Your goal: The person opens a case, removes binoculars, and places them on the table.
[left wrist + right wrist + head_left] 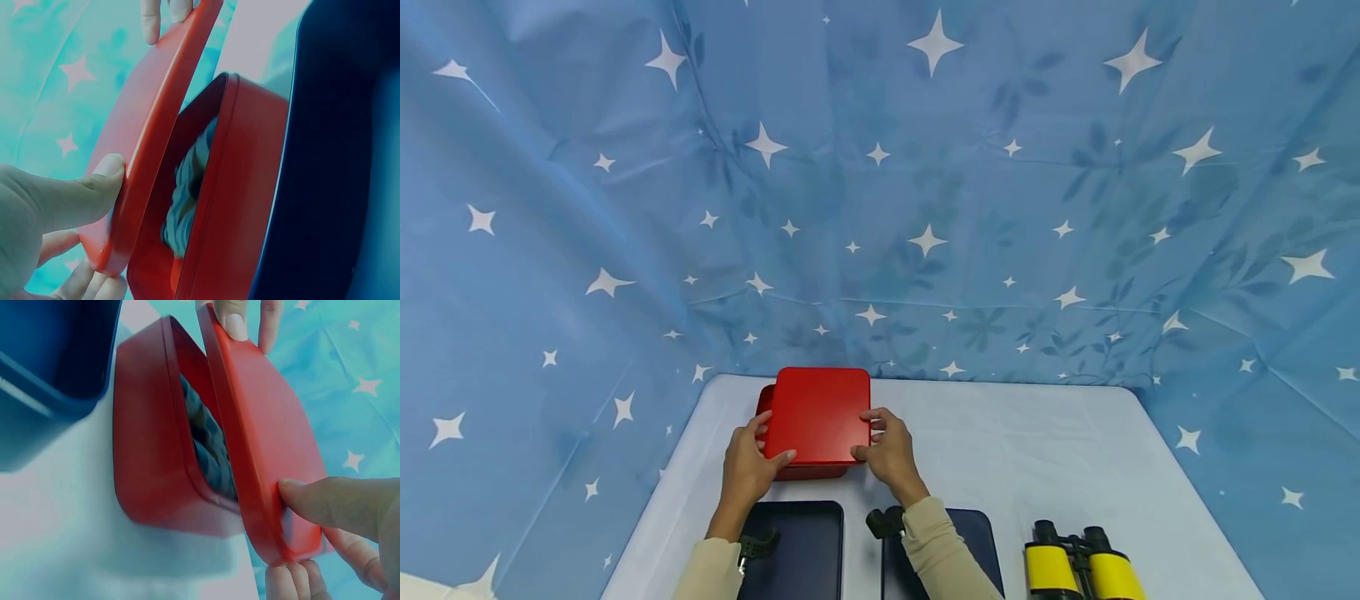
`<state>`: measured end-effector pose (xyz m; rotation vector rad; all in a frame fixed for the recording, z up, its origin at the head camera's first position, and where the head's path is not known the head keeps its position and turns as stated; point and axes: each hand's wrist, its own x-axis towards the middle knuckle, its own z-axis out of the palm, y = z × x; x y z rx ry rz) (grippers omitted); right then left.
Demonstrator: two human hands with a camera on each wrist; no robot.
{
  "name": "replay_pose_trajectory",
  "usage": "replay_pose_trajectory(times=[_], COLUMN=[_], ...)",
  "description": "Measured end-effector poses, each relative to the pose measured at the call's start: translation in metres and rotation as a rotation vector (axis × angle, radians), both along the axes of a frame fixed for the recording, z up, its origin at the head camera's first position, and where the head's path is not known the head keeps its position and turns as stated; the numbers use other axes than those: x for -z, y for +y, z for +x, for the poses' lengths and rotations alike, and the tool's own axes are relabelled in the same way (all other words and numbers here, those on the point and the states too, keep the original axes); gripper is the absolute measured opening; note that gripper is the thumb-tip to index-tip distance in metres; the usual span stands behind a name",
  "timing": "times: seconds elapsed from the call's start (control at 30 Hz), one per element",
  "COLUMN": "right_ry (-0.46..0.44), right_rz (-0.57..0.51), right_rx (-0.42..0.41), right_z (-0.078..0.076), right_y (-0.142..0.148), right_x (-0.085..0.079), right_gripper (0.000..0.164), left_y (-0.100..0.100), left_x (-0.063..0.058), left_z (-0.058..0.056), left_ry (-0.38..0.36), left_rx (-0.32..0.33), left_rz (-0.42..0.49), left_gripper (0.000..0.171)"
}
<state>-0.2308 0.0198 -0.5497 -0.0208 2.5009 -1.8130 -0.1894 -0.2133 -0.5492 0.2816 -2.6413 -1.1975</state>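
A square red lid (820,417) is gripped at its two sides, left hand (748,458) on one and right hand (891,454) on the other. In both wrist views each thumb lies on the lid's top while other fingers reach its edge and underside. Below it stands a red box (811,472), with a gap between lid and rim. The lid sits tilted and shifted to the right, so the box's left edge shows. Through the gap, something bunched, striped and bluish-grey (187,194) is partly visible inside; its kind is unclear.
Two dark navy trays (805,550) (976,537) stand nearer the person, partly under the forearms. Yellow and black binoculars (1051,571) lie at the front right of the white table (1037,450). A blue star-patterned curtain (880,200) surrounds the table's back and sides.
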Motion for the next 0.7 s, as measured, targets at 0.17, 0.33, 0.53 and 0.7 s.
replay_pose_trajectory(times=[0.17, 0.33, 0.53, 0.7], right_ry=[-0.006, -0.007, -0.01, -0.017], right_rz=[-0.004, 0.006, 0.006, 0.009], right_rx=[0.011, 0.028, 0.047, 0.063], right_z=[0.0, 0.0, -0.001, -0.002], right_y=[0.017, 0.034, 0.054, 0.07], right_x=[0.0, 0.001, 0.003, 0.005], right_gripper=[0.055, 0.056, 0.056, 0.056], left_y=[0.015, 0.03, 0.05, 0.067], left_x=[-0.001, -0.001, -0.001, 0.004], left_z=[-0.002, -0.004, -0.008, -0.012], left_ry=[0.019, 0.04, 0.04, 0.047], left_rx=[0.013, 0.032, 0.041, 0.038], left_rz=[0.004, 0.017, 0.036, 0.022], left_gripper=[0.084, 0.084, 0.086, 0.086])
